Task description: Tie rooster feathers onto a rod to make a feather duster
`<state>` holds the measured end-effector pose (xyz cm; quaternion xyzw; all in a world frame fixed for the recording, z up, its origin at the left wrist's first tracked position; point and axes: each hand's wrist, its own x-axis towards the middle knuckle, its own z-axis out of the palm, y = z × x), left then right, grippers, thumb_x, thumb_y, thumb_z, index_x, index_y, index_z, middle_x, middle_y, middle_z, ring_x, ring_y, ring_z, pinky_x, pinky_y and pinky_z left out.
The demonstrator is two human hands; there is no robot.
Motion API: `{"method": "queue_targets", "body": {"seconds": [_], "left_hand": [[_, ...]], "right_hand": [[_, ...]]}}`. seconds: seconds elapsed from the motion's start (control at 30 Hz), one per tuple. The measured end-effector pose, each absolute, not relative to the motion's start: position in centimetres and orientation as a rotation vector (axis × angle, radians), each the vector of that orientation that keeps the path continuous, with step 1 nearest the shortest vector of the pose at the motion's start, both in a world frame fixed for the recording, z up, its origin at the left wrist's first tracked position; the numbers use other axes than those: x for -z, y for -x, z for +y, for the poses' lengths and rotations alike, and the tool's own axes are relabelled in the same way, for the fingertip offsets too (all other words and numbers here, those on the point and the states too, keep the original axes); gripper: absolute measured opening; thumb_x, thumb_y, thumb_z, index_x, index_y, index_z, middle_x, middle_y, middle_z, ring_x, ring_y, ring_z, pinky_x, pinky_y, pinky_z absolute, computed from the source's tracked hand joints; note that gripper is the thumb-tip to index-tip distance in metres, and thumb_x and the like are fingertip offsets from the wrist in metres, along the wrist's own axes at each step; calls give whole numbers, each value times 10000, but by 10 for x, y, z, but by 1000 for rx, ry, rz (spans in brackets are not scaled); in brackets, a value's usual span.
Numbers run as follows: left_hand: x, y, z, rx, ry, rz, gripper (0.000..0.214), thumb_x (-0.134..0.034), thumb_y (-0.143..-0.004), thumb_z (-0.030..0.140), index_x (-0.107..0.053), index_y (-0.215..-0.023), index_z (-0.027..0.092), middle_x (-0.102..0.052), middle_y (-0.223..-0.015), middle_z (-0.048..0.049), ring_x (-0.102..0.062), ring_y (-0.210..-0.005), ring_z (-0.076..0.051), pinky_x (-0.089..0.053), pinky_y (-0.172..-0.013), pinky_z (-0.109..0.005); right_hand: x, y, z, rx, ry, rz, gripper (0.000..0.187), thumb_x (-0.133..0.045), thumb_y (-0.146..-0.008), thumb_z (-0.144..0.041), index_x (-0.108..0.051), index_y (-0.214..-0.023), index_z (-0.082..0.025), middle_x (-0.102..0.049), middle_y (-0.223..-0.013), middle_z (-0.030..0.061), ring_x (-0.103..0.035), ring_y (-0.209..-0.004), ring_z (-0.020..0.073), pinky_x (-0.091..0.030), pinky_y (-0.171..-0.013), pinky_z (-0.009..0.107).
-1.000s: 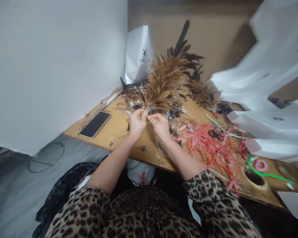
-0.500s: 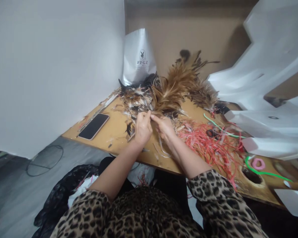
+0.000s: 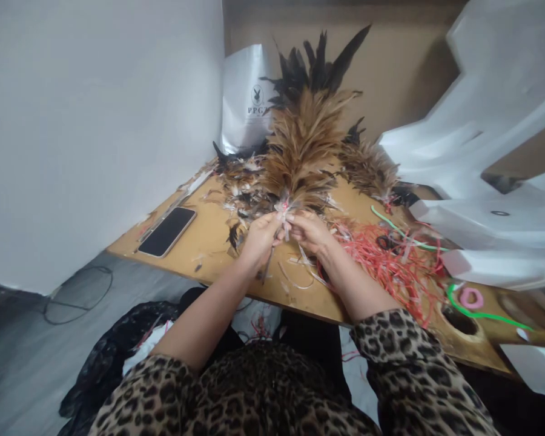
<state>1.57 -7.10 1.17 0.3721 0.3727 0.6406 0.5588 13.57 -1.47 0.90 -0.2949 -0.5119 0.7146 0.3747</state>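
A tall feather duster (image 3: 306,136), brown with black feathers at its top, stands out away from me over the table. My left hand (image 3: 262,236) is closed in a pinch on its lower end, where a pale strip and a bit of pink tie (image 3: 284,206) show. From the other side my right hand (image 3: 309,231) pinches the same end, its fingertips almost meeting those of the left. Below the hands a thin dark stick (image 3: 267,266) points towards the table's front edge. What exactly lies between the fingertips is partly hidden.
Loose feathers (image 3: 245,181) lie behind my left hand. A heap of red plastic strings (image 3: 386,260) spreads to the right, near a second feather bundle (image 3: 367,166). A phone (image 3: 167,232) lies on the left, a silver bag (image 3: 243,100) stands behind, and white panels (image 3: 499,121) jut in from the right.
The feather duster has turned more upright and towards the middle, so its black top feathers now show fully. My hands have moved slightly towards me, and the pink tie has come into sight.
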Motion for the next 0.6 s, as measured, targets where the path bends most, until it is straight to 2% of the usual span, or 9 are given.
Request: {"method": "queue_targets", "body": {"seconds": [0.1,0.2,0.27,0.4,0.47,0.6], "left_hand": [[-1,-17,-65,-1599,-892,952,299,-691,-707,401,-596,-665,121,-502,-522,22,-301,-386,-20,-173,-378,-173],[8,-16,-56,-1642,-830,989,272,-709,-682,366,-596,-642,121,-482,-497,32,-314,-377,-20,-171,-371,-168],[9,-13,-52,-1660,-771,978,246,-727,-658,328,-601,-655,117,-494,-513,31,-338,-389,-20,-171,-367,-158],[4,-2,-42,-1632,-646,920,209,-745,-638,240,-586,-653,106,-520,-557,18,-366,-420,-13,-176,-357,-136],[2,6,-35,-1597,-571,883,189,-745,-642,194,-582,-673,105,-513,-562,22,-361,-416,-8,-172,-348,-124],[6,19,-22,-1548,-471,796,162,-727,-669,135,-577,-723,110,-502,-581,29,-345,-405,4,-179,-332,-101]], "right_hand": [[-7,-130,-12,-1639,835,-1361,413,-777,-536,-470,-488,-543,-174,-430,-458,-72,-297,-417,44,-238,-442,211],[-4,-124,-11,-1369,945,-1421,367,-769,-531,-469,-600,-606,-151,-594,-593,-19,-467,-560,83,-368,-586,227],[-4,-124,-10,-1288,1013,-1475,366,-756,-542,-476,-622,-618,-144,-603,-599,-18,-469,-572,85,-369,-604,228],[-11,-140,2,-1345,1136,-1683,371,-719,-579,-495,-654,-631,-134,-536,-502,-39,-354,-462,56,-277,-493,214],[-17,-157,19,-1356,1201,-1794,361,-711,-581,-489,-671,-625,-132,-556,-507,-23,-355,-450,57,-272,-477,215],[-19,-201,75,-935,1462,-1688,292,-700,-583,-428,-667,-615,-140,-576,-532,-7,-443,-500,90,-342,-521,229]]}}
